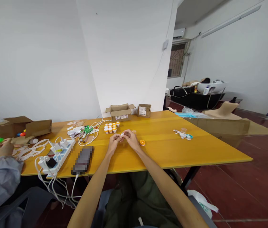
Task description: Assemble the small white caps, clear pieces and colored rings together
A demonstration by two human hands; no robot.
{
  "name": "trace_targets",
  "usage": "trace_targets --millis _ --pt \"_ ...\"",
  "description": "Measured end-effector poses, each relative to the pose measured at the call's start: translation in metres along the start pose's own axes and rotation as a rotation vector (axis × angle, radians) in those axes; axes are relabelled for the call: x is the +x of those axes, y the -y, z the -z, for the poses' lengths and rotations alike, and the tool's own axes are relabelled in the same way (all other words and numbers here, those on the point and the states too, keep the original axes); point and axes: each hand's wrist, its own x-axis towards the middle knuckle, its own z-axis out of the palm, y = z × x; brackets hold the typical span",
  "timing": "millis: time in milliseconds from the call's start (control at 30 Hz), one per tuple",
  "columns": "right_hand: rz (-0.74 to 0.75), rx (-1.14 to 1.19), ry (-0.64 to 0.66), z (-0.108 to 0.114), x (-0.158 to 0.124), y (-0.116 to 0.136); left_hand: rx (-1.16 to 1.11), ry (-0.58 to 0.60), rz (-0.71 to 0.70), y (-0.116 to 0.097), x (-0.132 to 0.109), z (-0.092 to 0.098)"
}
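Observation:
Above the yellow wooden table (pixel 162 155), my left hand (pixel 114 141) and my right hand (pixel 131 138) meet, their fingers pinched on a small white piece with reddish marks (pixel 122 135). Its exact kind is too small to make out. Just right of my right hand lies an orange round lid (pixel 142 142). Behind my hands stands a cluster of small white jars with orange-yellow lids (pixel 110 127). A small clear cup (pixel 134 131), partly hidden, sits behind my right fingers.
Cardboard boxes (pixel 120 114) stand by the wall. On the left are a phone (pixel 83 160), a power strip (pixel 61 156) with tangled cables, and a co-worker's hand (pixel 4 148) near colourful balls. White and teal pieces (pixel 183 134) lie at right.

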Motion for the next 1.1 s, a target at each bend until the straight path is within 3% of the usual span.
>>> trace_targets --millis 1100 --pt "0.07 -0.1 0.016 0.0018 -0.0005 -0.0063 -0.006 -0.01 0.0 0.0012 0.0014 0.0008"
